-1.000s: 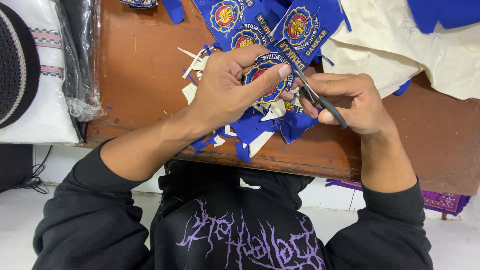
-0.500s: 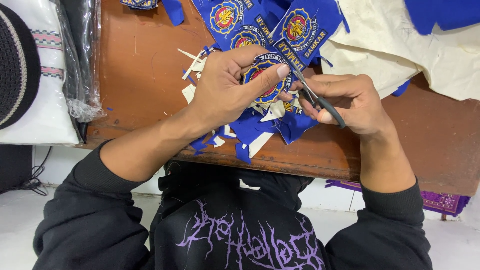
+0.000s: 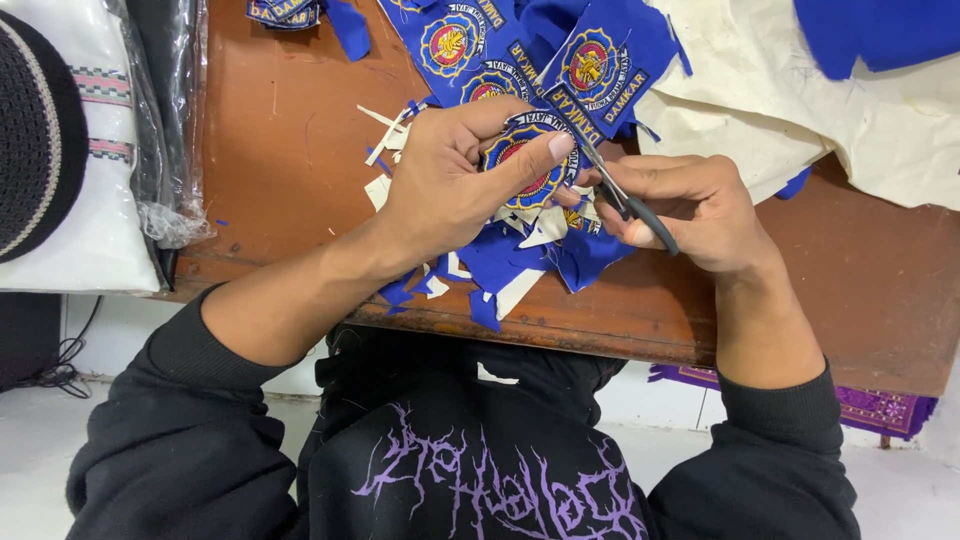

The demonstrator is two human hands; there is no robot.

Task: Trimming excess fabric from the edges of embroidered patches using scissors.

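While the left hand [image 3: 455, 175] pinches a round patch [image 3: 522, 172], right-hand fingers [image 3: 660, 185] clasp scissors [image 3: 625, 200].

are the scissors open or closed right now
Cannot tell. The right hand grips the scissors by their dark handles, and the blades run under the left hand's thumb at the edge of the round embroidered patch, mostly hidden.

The person wore a black sweatshirt with jagged purple lettering across the chest, its long sleeves pushed up both forearms.
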